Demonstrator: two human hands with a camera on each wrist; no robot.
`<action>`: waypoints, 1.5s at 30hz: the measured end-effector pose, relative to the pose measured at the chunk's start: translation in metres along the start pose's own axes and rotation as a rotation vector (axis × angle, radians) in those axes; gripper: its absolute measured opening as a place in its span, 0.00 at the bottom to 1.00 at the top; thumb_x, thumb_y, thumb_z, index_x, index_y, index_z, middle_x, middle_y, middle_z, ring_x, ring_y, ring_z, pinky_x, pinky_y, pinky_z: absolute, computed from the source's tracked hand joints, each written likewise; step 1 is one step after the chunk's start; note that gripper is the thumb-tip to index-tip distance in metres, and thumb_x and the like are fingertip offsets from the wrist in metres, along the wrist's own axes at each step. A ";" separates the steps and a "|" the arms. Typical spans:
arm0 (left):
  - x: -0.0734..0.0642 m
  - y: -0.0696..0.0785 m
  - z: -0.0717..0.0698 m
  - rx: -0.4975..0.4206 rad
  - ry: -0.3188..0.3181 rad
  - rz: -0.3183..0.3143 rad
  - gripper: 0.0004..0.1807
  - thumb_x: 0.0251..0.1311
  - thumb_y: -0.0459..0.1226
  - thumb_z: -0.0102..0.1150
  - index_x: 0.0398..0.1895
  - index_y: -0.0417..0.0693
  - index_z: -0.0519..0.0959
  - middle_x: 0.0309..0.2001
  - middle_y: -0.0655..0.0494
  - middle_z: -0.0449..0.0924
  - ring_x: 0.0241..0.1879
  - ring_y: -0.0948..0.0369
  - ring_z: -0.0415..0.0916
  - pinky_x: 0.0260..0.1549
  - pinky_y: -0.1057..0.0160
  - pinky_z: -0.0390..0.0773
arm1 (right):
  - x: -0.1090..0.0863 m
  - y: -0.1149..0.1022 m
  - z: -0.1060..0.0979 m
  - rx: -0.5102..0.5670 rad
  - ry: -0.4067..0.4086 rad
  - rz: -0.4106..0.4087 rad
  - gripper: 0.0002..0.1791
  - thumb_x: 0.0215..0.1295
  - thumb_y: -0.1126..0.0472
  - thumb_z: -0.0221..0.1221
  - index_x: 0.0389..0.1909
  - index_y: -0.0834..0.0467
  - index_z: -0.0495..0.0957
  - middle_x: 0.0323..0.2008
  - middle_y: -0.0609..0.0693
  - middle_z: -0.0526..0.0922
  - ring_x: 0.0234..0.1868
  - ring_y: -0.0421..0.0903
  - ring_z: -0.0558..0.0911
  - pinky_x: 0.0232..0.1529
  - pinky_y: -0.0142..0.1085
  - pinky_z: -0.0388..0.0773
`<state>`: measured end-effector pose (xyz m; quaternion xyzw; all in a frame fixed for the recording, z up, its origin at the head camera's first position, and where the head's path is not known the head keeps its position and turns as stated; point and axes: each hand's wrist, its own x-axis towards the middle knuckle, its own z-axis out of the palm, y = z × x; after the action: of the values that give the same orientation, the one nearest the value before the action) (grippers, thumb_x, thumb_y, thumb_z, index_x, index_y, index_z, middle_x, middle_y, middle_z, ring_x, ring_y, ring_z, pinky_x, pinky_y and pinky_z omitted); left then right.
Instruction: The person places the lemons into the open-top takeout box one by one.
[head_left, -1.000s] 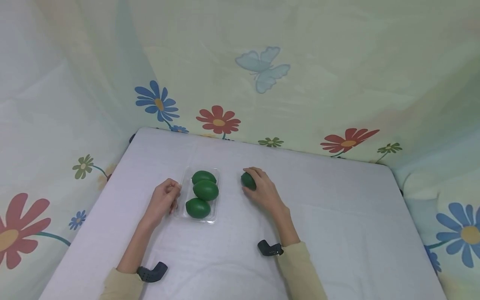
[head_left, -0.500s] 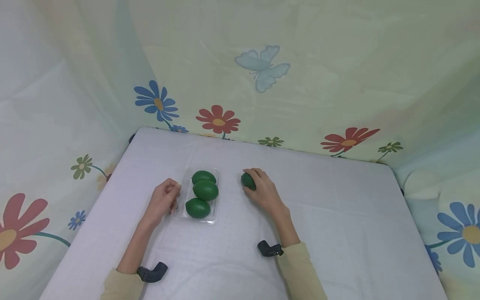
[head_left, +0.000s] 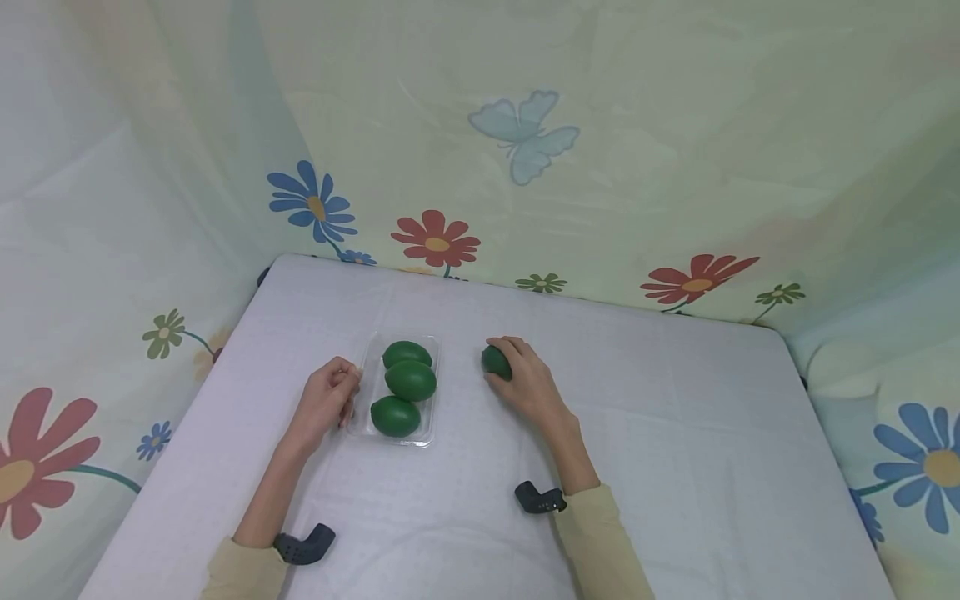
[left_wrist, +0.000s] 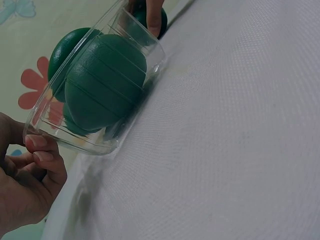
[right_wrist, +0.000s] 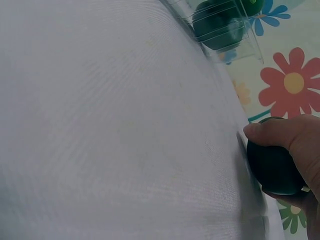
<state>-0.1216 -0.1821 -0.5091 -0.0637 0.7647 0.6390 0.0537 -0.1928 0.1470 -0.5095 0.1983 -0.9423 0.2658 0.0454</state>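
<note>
A clear plastic container [head_left: 366, 427] sits on the table left of centre, with three green limes [head_left: 411, 381] inside. At its left side, my left hand [head_left: 327, 400] pinches the rim between thumb and curled fingers; the left wrist view shows the fingertips [left_wrist: 44, 155] at that rim. To the right of the container, my right hand [head_left: 529, 385] grips another lime [head_left: 496, 362]. Thumb and fingers curl round this lime [right_wrist: 274, 167] in the right wrist view, and it is at or just above the cloth; I cannot tell which.
A white cloth covers the table [head_left: 675, 450]. Behind it hangs a curtain [head_left: 645, 167] printed with flowers and a butterfly, which also runs along both sides. A dark wrist device [head_left: 306, 546] is on the left wrist, and a similar device [head_left: 540, 498] on the right.
</note>
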 end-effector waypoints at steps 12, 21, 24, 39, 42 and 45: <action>0.000 -0.003 0.002 -0.003 0.000 -0.012 0.15 0.79 0.40 0.50 0.46 0.32 0.71 0.17 0.56 0.67 0.10 0.61 0.64 0.12 0.66 0.66 | 0.001 0.003 0.001 -0.012 -0.017 -0.022 0.31 0.63 0.61 0.72 0.66 0.54 0.76 0.62 0.58 0.78 0.62 0.58 0.80 0.59 0.54 0.81; 0.001 -0.001 0.001 -0.002 -0.001 0.004 0.15 0.78 0.40 0.51 0.46 0.32 0.71 0.17 0.56 0.67 0.11 0.61 0.64 0.12 0.65 0.67 | 0.006 -0.009 -0.009 -0.015 0.025 -0.106 0.31 0.61 0.63 0.73 0.66 0.54 0.76 0.62 0.58 0.78 0.61 0.58 0.81 0.58 0.54 0.81; 0.001 0.000 0.002 -0.003 -0.004 0.001 0.15 0.78 0.40 0.51 0.45 0.32 0.71 0.17 0.56 0.67 0.11 0.61 0.64 0.12 0.64 0.67 | 0.007 -0.018 -0.015 -0.022 0.037 -0.136 0.32 0.60 0.63 0.74 0.66 0.54 0.76 0.62 0.58 0.78 0.62 0.58 0.81 0.59 0.54 0.81; 0.001 0.000 0.001 -0.017 -0.010 0.000 0.15 0.78 0.40 0.50 0.46 0.31 0.70 0.17 0.56 0.67 0.10 0.62 0.64 0.12 0.66 0.68 | 0.014 -0.057 -0.036 0.000 0.046 -0.279 0.34 0.60 0.59 0.75 0.67 0.54 0.74 0.62 0.58 0.78 0.60 0.56 0.81 0.57 0.50 0.83; 0.001 -0.001 0.001 -0.019 -0.008 0.001 0.15 0.78 0.39 0.50 0.46 0.31 0.70 0.18 0.55 0.67 0.10 0.62 0.64 0.12 0.66 0.68 | 0.018 -0.064 -0.036 0.006 0.045 -0.302 0.34 0.61 0.57 0.74 0.67 0.54 0.74 0.61 0.58 0.78 0.60 0.55 0.82 0.57 0.48 0.83; 0.001 -0.001 0.001 -0.023 -0.006 0.005 0.15 0.78 0.39 0.50 0.46 0.31 0.70 0.18 0.55 0.67 0.11 0.62 0.64 0.12 0.66 0.68 | 0.024 -0.072 -0.034 0.016 0.031 -0.309 0.33 0.62 0.56 0.73 0.68 0.54 0.74 0.61 0.57 0.78 0.60 0.54 0.82 0.58 0.46 0.83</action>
<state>-0.1224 -0.1816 -0.5102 -0.0604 0.7572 0.6482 0.0537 -0.1869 0.1001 -0.4406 0.3373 -0.8975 0.2664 0.0986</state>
